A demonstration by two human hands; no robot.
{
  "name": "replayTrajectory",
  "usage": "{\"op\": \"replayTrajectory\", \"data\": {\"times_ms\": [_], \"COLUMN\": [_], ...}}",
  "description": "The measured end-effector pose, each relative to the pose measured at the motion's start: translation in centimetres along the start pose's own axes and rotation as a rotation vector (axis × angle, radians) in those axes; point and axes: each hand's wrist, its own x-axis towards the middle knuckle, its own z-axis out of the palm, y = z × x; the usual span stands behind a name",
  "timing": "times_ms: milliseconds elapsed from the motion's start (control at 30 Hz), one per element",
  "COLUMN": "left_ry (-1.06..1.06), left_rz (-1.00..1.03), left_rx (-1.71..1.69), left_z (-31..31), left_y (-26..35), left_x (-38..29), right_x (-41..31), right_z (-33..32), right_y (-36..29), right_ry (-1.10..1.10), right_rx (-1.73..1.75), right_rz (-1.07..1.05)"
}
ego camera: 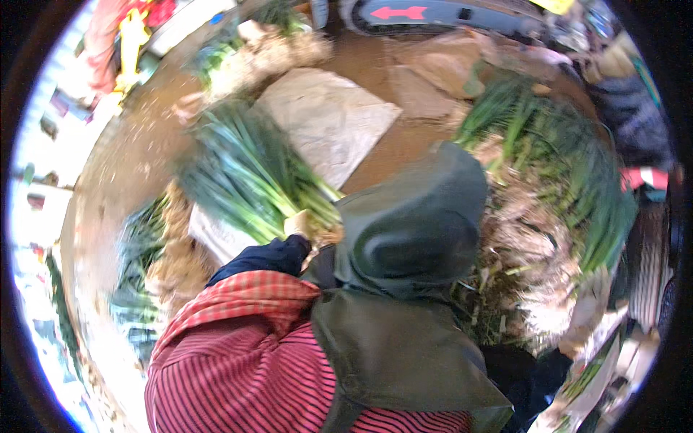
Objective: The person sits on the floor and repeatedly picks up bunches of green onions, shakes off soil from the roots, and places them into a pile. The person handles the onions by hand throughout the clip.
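Observation:
At centre left, my left hand (296, 223) is closed around the pale lower stalks of a large bunch of long green onions (243, 168). Their dark green leaves fan out towards the upper left, partly over a pale sheet (330, 119). My right hand (576, 338) is blurred at the lower right, beyond the dark sleeve's cuff; its fingers and anything it holds are unclear. Above it lies a big heap of green onions (584, 189) with roots and torn pale husks (530, 243). A dark green apron (400, 346) covers my lap and knee.
More onion bunches with bushy roots lie at the left (178, 265) and top left (270, 57). Brown crumpled sheets (438, 65) lie on the floor at the top, before a blue machine part with a red arrow (433, 13). A person (103, 48) is at the far upper left.

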Motion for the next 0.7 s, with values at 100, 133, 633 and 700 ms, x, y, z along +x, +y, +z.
{"op": "replayTrajectory", "data": {"times_ms": [100,133,633,700], "left_ry": [-0.328,-0.352,-0.709,-0.277], "left_rz": [-0.231,-0.441,0.379,0.339], "left_rx": [-0.455,-0.669,-0.301,-0.299], "left_z": [2.0,1.8,-5.0,6.6], "left_y": [6.1,11.5,28.2,40.8], "left_x": [-2.6,-6.5,4.1,-12.6], "right_x": [1.3,2.1,4.3,5.3], "right_z": [0.1,-2.6,-14.6,-11.2], "right_y": [-0.7,-0.4,4.6,4.7], "right_ry": [0.363,0.362,0.578,0.632], "right_rx": [-0.508,-0.387,-1.947,-2.043], "right_rz": [-0.148,-0.172,0.396,0.617]}}
